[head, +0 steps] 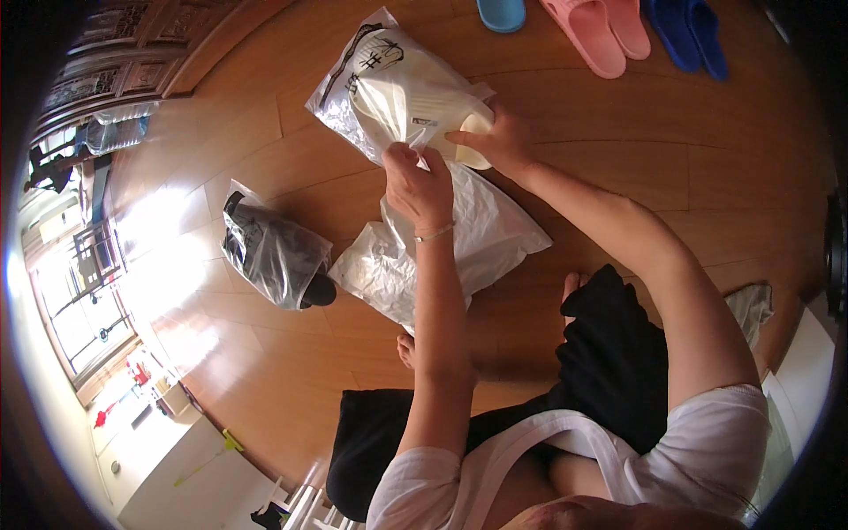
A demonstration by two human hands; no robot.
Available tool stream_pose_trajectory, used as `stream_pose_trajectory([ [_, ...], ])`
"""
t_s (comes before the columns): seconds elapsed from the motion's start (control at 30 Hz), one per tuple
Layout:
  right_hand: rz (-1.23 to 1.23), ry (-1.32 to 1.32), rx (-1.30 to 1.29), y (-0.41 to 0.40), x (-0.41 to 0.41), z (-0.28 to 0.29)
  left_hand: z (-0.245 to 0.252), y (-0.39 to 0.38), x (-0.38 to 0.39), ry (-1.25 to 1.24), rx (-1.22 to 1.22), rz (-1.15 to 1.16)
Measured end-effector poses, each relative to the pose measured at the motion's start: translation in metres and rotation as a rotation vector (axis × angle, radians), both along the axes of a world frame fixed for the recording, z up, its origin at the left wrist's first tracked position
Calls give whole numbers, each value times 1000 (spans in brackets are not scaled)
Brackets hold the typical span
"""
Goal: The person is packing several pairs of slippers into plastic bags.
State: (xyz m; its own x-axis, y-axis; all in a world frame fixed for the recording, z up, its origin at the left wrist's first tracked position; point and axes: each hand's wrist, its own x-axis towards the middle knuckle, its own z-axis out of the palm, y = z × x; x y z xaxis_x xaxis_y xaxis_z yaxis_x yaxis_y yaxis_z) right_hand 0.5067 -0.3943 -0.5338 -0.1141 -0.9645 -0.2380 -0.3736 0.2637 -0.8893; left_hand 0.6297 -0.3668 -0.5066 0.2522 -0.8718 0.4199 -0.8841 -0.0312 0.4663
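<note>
My left hand (419, 185) pinches the clear film of a printed plastic bag (338, 86) and pulls it up into a fold. Inside the bag lie cream-coloured slippers (424, 86). At the bag's right end, my right hand (493, 136) grips a cream slipper end (472, 149) that shows at the opening; how far it sticks out I cannot tell. Below the hands a crumpled white plastic bag (490, 225) lies on the wood floor, partly behind my left forearm. To the left, another clear bag (271, 255) holds dark footwear (320, 290), its end showing at the opening.
A light blue slipper (501, 14), a pink pair (596, 33) and a dark blue pair (689, 33) stand at the top. A clear plastic bag (752, 308) lies at the right. My bare feet are near the white bag. A white cabinet (192, 464) stands at the lower left.
</note>
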Motion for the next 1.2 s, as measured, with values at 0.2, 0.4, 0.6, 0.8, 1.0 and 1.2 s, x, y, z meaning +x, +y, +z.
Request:
stream_pose_trajectory([
  [0.2,-10,9,-155,-4,6,-11,-8,-11,6,0,-29,-92],
  [0.4,-75,-233,-19,-7,6,-17,3,-7,-9,-10,-30,-312],
  [0.6,-156,-292,37,-4,1,-9,1,6,-24,94,32,-387],
  [0.8,31,-70,-161,10,-4,-9,3,8,-28,273,53,-294],
  [1.0,447,-689,5,12,-39,26,19,0,-13,73,-112,-325],
  [1.2,537,-573,123,25,-64,32,30,6,-20,352,-55,-429],
])
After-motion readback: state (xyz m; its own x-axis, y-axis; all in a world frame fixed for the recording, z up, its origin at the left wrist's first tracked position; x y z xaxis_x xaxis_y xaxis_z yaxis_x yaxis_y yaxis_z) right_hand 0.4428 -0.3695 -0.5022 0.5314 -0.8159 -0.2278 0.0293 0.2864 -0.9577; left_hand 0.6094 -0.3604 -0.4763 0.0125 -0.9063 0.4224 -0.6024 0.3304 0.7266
